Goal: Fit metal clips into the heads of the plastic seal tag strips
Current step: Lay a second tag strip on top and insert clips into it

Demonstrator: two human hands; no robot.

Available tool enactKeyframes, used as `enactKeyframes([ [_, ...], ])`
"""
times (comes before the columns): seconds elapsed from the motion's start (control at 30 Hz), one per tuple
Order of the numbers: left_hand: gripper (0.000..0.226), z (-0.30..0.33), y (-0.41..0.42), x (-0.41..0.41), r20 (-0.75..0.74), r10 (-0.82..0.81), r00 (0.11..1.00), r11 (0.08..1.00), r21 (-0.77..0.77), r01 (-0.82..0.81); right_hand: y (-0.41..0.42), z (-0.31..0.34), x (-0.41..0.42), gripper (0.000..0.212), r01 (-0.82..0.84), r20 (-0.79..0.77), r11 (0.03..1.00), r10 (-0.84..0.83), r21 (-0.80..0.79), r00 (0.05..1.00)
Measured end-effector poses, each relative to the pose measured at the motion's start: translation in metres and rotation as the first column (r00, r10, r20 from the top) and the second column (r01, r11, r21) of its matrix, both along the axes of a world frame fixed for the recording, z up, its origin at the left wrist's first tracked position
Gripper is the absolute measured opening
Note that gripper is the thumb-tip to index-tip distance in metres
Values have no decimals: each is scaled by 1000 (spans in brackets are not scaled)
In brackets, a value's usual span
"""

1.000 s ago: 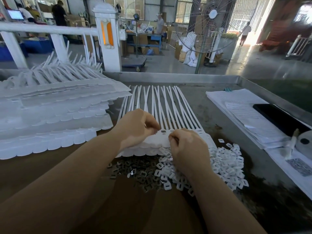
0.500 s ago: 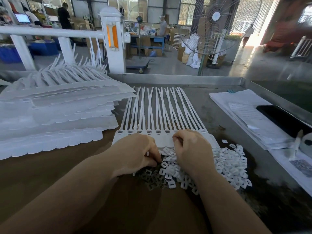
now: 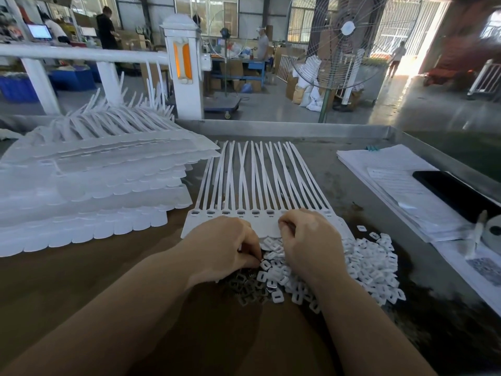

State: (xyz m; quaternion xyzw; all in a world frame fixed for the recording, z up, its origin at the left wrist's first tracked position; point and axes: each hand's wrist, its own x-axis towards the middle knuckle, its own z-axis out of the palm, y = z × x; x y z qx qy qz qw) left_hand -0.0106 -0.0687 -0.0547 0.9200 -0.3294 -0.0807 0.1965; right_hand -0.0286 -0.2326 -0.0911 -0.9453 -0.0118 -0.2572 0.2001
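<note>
A joined sheet of white seal tag strips (image 3: 252, 183) lies flat on the table, with its row of heads (image 3: 225, 212) towards me. Just in front of it is a small heap of dark metal clips (image 3: 244, 287) and a larger heap of white plastic caps (image 3: 371, 264). My left hand (image 3: 222, 245) rests over the clip heap with its fingertips pinched together at the edge of the caps; what they pinch is too small to tell. My right hand (image 3: 309, 240) lies on the sheet's near edge, fingers curled onto the heads at the right.
A tall stack of white tag sheets (image 3: 89, 185) fills the table's left side. Papers (image 3: 393, 183), a black phone (image 3: 455, 194) and a tape roll (image 3: 493, 232) lie at the right. A raised metal rim (image 3: 284, 128) bounds the far edge. People and a standing fan are beyond.
My left hand came off the tag heads and moved back down to the clip heap, where its fingers closed. My right hand stayed on the sheet's near edge.
</note>
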Motion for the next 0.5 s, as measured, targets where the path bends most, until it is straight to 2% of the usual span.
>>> enactKeyframes([
  [0.13,7,0,4,3,49,75,996,989,-131,-68,1,1,0,17,-18,10,1000,18,0,1000],
  [0.23,7,4,8,4,19,110,994,973,-205,-103,3,1,-1,16,-39,21,999,39,4,999],
  [0.37,6,12,14,2,-100,-14,995,991,-132,0,3,1,-1,17,-38,21,999,38,-4,999],
  [0.5,18,10,16,-2,-126,-52,991,998,-27,49,3,2,-2,18,-45,14,999,45,-5,999],
])
